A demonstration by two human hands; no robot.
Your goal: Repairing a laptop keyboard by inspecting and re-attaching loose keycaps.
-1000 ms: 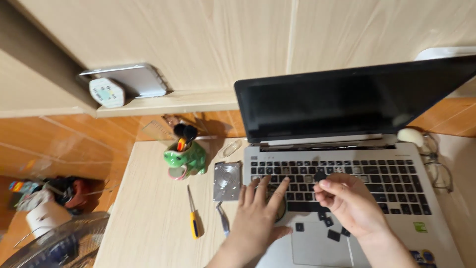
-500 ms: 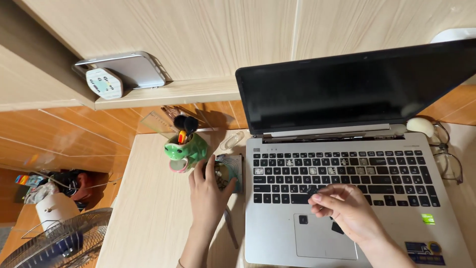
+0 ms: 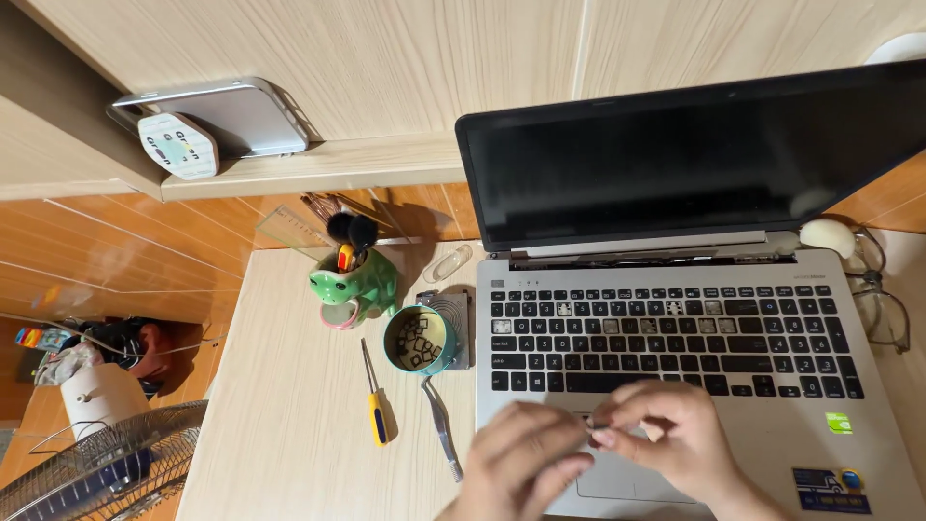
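My two hands meet over the laptop (image 3: 694,367), just below its space bar and above the touchpad. My left hand (image 3: 526,463) comes in from the laptop's lower left corner, and its fingers curl toward my right hand (image 3: 670,439). Between them sits something small and dark (image 3: 600,425), pinched at the fingertips. It is too blurred for me to say what it is, or which grip really has it. Both grips are nearly closed, fingertip to fingertip.

Several keys in the laptop's upper rows are missing their caps and show pale patches.

Left of the laptop on the bench (image 3: 289,444) stands a small teal bowl (image 3: 418,340) with loose dark key caps inside, touching a grey square part behind it. Below the bowl lie metal tweezers (image 3: 442,429), and left of those a yellow-handled screwdriver (image 3: 373,396). A green frog-shaped holder (image 3: 355,280) with brushes stands farther left and back. Eyeglasses (image 3: 883,309) rest beside the laptop's right edge.
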